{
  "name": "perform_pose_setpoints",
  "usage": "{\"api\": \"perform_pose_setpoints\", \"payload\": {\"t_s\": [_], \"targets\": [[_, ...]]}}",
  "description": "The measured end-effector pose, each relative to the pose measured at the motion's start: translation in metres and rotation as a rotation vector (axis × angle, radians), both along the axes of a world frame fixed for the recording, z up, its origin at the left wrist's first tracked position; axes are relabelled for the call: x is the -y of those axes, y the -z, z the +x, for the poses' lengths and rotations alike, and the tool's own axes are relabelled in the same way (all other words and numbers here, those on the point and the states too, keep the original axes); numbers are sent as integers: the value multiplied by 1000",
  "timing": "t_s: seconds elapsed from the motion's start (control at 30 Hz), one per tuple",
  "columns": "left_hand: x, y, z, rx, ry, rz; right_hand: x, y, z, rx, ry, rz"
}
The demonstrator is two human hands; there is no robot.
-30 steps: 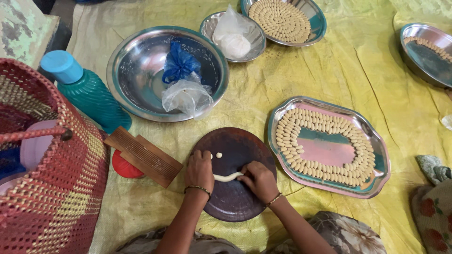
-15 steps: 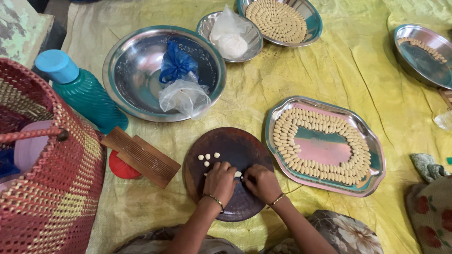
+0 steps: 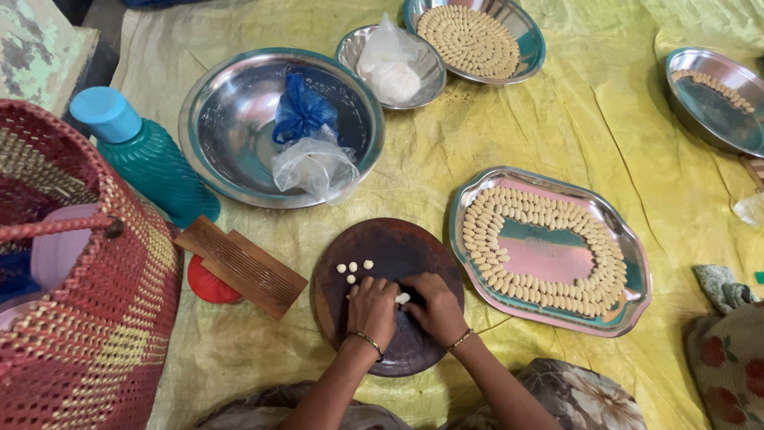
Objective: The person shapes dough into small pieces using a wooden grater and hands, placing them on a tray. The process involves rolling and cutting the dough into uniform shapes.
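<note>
Dough strip (image 3: 403, 298) pinched between left hand (image 3: 372, 309), right hand (image 3: 434, 306), both curled.

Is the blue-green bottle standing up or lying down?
Standing up. The teal bottle rests on its base on the yellow sheet, its light blue cap on top and shut, beside the red woven basket.

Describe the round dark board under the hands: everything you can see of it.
The round board is dark brown, looks wooden, worn and smooth, and lies flat on the yellow sheet. A few small pale dough pieces sit on its upper left. The left hand and right hand rest on its middle, pinching a pale bit of dough. The ridged wooden paddle lies to its left, the steel tray to its right.
</note>
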State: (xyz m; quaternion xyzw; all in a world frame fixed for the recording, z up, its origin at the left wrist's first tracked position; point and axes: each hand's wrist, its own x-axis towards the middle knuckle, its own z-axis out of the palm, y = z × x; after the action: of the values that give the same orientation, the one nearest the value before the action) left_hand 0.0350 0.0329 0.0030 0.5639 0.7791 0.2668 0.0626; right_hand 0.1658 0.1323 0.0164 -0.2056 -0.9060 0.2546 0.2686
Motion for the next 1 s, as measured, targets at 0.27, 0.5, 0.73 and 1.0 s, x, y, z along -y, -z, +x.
{"api": "perform_pose_setpoints", "payload": {"t_s": [0.27, 0.5, 0.73, 1.0], "targets": [[1, 4, -23, 576, 43, -119, 1, -21, 5, -40, -72, -274], [-1, 27, -27, 1020, 229, -140, 5, -55, 7, 25, -142, -258], [-2, 41, -28, 1342, 335, -135, 4, -53, 6, 5, -177, -118], [-3, 37, -31, 1340, 284, -50, 1, -57, 12, 53, -129, -132]]}}
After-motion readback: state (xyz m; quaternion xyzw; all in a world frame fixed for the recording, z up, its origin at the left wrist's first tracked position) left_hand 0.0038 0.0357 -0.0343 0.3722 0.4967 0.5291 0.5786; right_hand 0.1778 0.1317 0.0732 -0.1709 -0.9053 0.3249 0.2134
